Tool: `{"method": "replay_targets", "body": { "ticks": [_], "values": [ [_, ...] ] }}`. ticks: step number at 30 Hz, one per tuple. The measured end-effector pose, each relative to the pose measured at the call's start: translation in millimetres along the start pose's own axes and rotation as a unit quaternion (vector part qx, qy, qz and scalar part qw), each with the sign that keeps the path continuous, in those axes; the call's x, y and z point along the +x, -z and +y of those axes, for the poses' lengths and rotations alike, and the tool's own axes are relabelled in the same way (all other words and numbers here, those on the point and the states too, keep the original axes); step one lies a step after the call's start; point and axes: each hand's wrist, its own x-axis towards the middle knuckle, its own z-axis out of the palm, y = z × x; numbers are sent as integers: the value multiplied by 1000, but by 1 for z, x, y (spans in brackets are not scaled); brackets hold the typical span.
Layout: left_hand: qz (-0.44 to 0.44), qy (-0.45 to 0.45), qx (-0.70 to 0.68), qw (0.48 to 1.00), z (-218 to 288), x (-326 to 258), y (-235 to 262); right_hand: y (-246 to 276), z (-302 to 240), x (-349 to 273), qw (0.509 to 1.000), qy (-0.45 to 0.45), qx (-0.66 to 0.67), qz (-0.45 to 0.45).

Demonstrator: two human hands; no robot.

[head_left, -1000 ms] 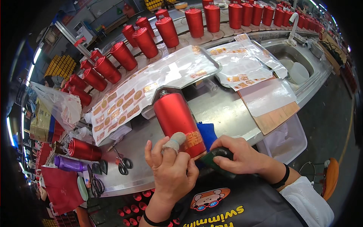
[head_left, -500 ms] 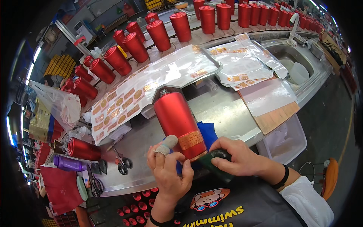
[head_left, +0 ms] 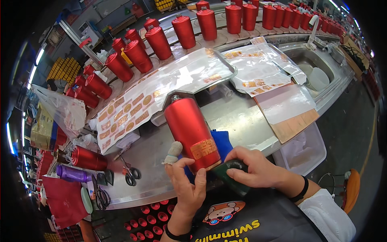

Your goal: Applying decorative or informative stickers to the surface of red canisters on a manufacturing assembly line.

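Left hand has swung its wrapped finger toward nine o'clock, loosely open, nearer the red bottle; the right hand grips a dark green tool. Toward eleven, over the desk, the bottle's axis runs eleven-to-five.

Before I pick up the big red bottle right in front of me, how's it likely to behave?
The red bottle may roll, since its body looks round and it appears to lie on its side. Its smooth, shiny surface could feel slippery.
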Motion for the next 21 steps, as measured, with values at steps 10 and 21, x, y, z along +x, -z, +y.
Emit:
{"method": "replay_targets", "body": {
  "ticks": [10,21],
  "values": [
    [5,10,-14,1000,-1,-2,-2,-2,2,1,999,25,11,17],
    [16,22,-31,999,-3,-4,-6,1,0,0,1000,10,2,8]
  ]
}}
